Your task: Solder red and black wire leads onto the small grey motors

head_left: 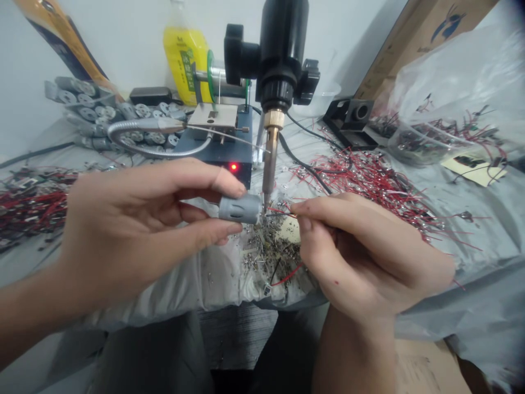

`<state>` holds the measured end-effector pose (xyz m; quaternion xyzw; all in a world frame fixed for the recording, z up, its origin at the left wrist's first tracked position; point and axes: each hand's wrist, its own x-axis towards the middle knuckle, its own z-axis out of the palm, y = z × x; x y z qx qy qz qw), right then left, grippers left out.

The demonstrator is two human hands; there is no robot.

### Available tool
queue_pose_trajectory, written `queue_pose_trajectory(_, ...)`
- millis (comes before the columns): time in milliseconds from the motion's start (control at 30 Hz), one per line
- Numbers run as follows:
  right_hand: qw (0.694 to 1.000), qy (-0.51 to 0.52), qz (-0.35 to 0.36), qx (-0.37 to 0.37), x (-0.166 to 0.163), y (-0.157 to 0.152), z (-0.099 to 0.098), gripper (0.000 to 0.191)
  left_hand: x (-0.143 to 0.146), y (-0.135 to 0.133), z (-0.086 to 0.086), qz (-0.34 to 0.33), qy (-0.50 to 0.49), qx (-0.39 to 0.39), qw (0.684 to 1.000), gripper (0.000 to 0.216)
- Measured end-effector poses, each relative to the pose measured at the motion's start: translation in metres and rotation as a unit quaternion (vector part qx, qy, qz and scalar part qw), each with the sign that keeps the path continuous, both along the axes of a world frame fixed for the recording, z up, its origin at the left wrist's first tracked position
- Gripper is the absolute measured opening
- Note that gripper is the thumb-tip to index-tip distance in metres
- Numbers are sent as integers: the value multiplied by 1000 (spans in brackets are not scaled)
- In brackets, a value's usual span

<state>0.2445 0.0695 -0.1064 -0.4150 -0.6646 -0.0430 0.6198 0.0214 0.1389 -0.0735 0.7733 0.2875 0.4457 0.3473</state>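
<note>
Under the tip of the soldering iron [269, 164], the small grey motor [241, 208] sat pinched between the thumb and fingers of the left hand [139, 230]. Just beside it, the right hand [369, 251] held a thin wire [279, 214] tight in its fingertips, with the wire end touching the motor. That joint was too small to see well. Off to the right, a clear bowl [426, 143] held more red wires, blurry behind a plastic bag [459, 71].

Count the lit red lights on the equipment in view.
1: a red light glows on the front of the dark box behind the left hand; others may be hidden.
</note>
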Motion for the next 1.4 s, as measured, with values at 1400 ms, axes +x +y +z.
queue_pose_trajectory(1400, 1000, -1, -13, 2, 2, -2, -3, 23, 0, -2, 5, 14, 30, -24, 999, 23)
